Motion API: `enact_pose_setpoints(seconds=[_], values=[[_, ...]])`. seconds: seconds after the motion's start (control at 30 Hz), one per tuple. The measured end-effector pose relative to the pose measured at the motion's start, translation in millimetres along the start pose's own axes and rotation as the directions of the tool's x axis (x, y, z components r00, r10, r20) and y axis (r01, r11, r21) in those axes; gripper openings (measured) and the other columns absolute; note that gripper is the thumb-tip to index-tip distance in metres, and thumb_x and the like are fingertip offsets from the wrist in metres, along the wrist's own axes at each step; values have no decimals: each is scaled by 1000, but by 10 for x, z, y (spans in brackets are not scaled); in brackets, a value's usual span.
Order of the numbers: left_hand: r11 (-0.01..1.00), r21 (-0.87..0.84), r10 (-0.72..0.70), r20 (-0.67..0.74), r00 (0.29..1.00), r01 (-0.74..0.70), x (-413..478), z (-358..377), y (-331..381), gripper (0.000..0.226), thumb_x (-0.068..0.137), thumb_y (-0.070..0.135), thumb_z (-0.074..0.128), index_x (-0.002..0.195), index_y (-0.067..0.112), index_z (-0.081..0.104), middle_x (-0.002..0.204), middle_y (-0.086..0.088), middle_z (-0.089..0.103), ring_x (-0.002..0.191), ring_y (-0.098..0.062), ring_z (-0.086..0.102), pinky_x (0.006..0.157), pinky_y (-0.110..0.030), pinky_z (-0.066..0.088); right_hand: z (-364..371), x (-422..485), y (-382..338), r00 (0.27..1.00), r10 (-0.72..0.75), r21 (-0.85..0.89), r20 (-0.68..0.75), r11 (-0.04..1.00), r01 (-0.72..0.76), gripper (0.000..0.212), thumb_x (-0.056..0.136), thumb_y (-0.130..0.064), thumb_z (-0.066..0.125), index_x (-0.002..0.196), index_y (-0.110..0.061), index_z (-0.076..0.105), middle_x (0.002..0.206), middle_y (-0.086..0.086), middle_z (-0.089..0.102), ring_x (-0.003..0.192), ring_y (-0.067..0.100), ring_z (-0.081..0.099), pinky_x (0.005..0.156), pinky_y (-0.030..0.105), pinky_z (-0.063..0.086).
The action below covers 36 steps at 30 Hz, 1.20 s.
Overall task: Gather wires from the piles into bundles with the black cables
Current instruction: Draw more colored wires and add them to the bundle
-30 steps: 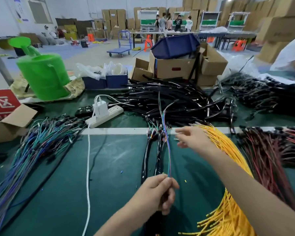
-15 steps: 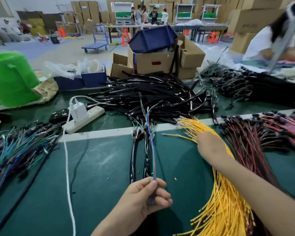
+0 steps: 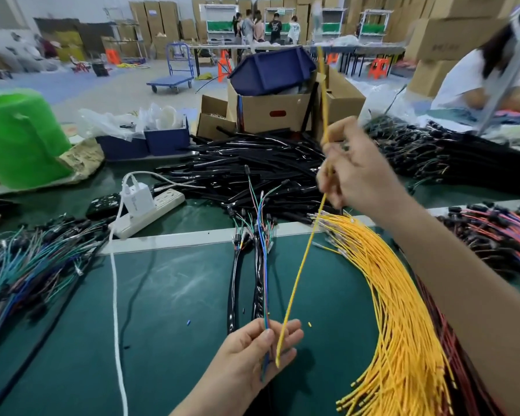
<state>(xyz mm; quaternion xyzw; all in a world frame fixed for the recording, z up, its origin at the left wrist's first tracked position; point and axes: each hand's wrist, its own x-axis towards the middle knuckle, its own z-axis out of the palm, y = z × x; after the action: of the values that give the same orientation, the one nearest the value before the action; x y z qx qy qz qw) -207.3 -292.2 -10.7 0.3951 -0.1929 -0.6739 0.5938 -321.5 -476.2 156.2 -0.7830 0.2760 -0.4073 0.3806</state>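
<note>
Our right hand (image 3: 354,172), raised above the far end of the yellow pile (image 3: 397,301), pinches a single yellow wire (image 3: 301,265) that sticks up past the fingers and slants down to the left of the pile. Its lower end crosses the fingers of our left hand (image 3: 252,352), just left of the pile's near end, where our thumb pins a few thin blue and green wires (image 3: 265,295). These run away alongside black cables (image 3: 233,283) lying left of the pile. Red wires (image 3: 499,235) lie right of it.
</note>
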Motion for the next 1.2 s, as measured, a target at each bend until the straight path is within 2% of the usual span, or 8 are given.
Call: enact_pose_setpoints(seconds=[0.27,0.43,0.57,0.67,0.77,0.93,1.03,1.2], values=[[999,-43,-22,45,999,24,-28,-26,-5,29,87,8,57,113,-5,59,109,-28,66,87,-35,70,71,-37,58,552,-61,388,969,153,102,192,979,-174,19,102,-7,32,88,-19,37,52,8,51,32,17,37,35,19,31],[999,-50,-2,29,1000,4,-47,-1,19,29,81,6,53,103,1,72,73,-12,64,45,-9,43,51,-23,47,659,-26,612,967,208,56,147,974,-218,20,102,-8,32,88,-20,40,56,9,56,33,17,43,36,20,33],[997,-57,-55,54,997,58,-68,5,61,23,84,2,57,102,-7,68,62,-9,54,43,-8,38,45,-22,42,693,-1,781,912,337,176,235,908,-381,22,102,-7,36,118,-13,48,94,15,62,53,17,60,51,24,53],[995,-59,-71,83,994,76,-84,23,90,23,77,8,63,96,-4,56,58,-11,47,40,-11,39,44,-25,43,540,-5,1036,890,425,-124,163,904,-409,34,97,-6,47,130,-10,52,117,13,58,70,22,63,71,32,56],[996,-66,-54,76,996,59,-72,13,71,15,85,9,60,94,-1,52,57,-13,50,38,-14,42,53,-32,52,132,-37,1327,917,382,-524,-114,761,-382,24,90,-7,54,109,-9,68,111,11,68,94,25,62,90,38,49],[995,-86,-41,41,998,44,-51,20,41,12,85,5,47,94,-3,50,56,-16,52,33,-14,39,70,-42,58,-795,-280,1726,756,426,-595,-497,466,-655,16,89,-18,61,98,-7,68,105,20,67,97,35,61,81,39,50],[995,-84,-51,29,998,53,-38,20,33,13,84,5,48,92,-3,52,56,-18,51,31,-13,38,67,-41,58,-911,-417,1861,719,505,-688,-478,294,-664,17,88,-18,64,97,-4,67,104,20,66,95,36,63,82,41,53],[997,-62,-52,10,999,53,-31,0,16,15,83,6,50,93,-3,55,55,-14,48,32,-11,34,64,-39,58,-864,-349,1840,723,524,-775,-450,173,-608,5,87,-5,54,85,-7,49,100,16,61,92,34,60,74,38,48]])
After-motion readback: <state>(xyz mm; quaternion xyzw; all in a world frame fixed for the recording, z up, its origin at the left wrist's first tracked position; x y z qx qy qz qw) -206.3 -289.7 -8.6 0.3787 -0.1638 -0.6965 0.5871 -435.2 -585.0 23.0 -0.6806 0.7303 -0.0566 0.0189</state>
